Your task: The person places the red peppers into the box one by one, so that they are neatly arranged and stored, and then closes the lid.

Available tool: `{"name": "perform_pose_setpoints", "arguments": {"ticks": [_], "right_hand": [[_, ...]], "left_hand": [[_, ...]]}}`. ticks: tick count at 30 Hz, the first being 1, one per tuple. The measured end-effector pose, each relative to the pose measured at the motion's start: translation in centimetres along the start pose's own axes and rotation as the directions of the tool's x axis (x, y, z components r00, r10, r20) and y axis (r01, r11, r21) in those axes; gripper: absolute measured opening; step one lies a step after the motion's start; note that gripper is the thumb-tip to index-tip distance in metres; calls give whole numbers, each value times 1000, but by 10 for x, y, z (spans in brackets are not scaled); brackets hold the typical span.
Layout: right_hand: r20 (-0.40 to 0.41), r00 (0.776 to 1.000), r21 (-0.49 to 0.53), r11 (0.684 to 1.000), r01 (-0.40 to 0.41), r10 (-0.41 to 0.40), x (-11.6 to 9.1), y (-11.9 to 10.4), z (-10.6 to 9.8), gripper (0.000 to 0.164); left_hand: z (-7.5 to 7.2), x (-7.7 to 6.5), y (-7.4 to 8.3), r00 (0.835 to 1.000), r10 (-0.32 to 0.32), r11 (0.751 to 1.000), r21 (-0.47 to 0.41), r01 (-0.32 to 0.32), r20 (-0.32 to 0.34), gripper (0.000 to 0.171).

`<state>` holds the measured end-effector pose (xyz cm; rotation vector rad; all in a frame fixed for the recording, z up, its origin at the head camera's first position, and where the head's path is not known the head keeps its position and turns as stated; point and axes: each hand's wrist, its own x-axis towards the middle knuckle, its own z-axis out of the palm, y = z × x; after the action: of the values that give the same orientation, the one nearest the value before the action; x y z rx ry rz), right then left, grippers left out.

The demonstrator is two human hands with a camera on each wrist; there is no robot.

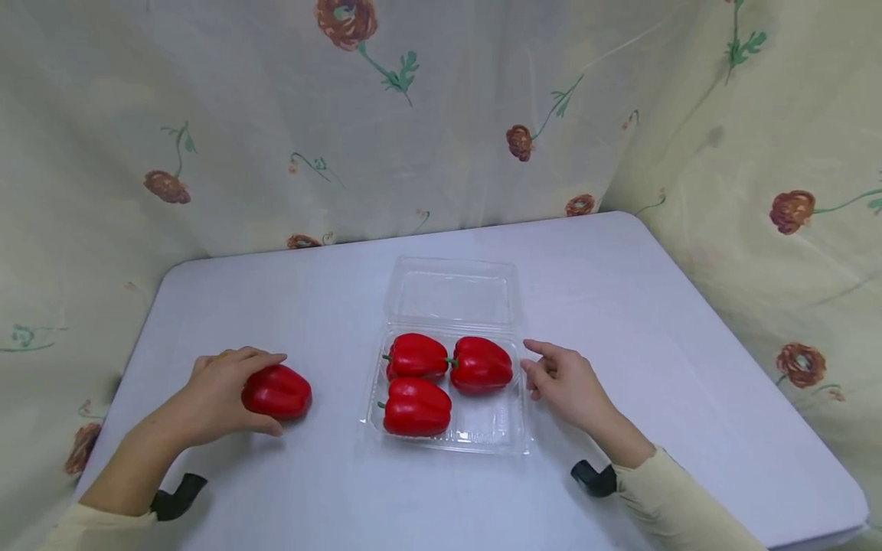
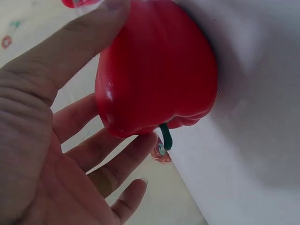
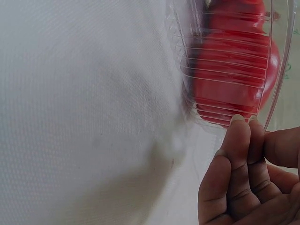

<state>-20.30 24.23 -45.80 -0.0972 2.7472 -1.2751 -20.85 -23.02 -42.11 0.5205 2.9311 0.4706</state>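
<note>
My left hand [image 1: 219,398] is around a red bell pepper [image 1: 277,392] on the left part of the table. In the left wrist view, the thumb lies along one side of this pepper [image 2: 157,70] and fingers touch the other; its green stem shows. An open clear plastic clamshell box [image 1: 482,428] stands in the middle, holding three more red bell peppers [image 1: 416,407]. My right hand [image 1: 568,383] is at the box's right edge, holding nothing. Its fingertips are at the ribbed wall in the right wrist view; whether they touch it I cannot tell.
The box's hinged lid [image 1: 455,295] lies folded back, away from me. A white table [image 1: 331,482] carries everything. Flower-patterned curtain [image 1: 441,115] hangs behind and along the sides. A black curved piece [image 1: 594,479] sits at each wrist.
</note>
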Motion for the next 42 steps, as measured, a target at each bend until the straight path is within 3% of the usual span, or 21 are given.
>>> {"name": "perform_pose_setpoints", "arguments": {"ticks": [7,18,32,42], "right_hand": [[-19,999,7,999,39,-39,0,4,1,44],[-23,999,12,1000,26,-26,0,4,0,44],[-16,1000,29,999,26,-26,1,3,3,45],[-22,1000,23,1000,21,-21,-1,5,2,45]], "left_hand": [[1,3,-2,1000,6,1000,10,-6,0,81],[-13,1,3,1000,6,1000,8,-6,-27,86],[-35,1,44,995,66,998,28,-64,-78,87],[-38,8,72,985,129,992,21,-127,-111,84]]}}
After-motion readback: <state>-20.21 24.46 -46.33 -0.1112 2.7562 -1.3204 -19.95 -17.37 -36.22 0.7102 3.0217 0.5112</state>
